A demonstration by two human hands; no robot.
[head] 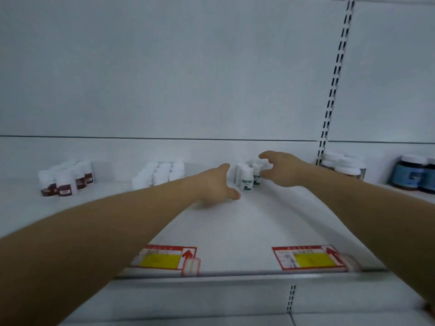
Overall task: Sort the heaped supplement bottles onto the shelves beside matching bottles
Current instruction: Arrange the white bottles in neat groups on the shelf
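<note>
Two bare forearms reach in over the shelf (235, 231) edge with its red-yellow price tags (164, 257). The left hand (215, 184) is open, its fingers straight. The right hand (280, 170) is open too, its fingers loosely curved, holding nothing. Between both hands stand the green-label bottles (247, 178), upright. Left of the left hand are plain white bottles (162, 172), farther left brown-label bottles (66, 178).

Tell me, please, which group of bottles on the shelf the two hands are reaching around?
The green-labelled white bottles, between the left hand and right hand; the brown-labelled group and plain white group stand further left.
</note>
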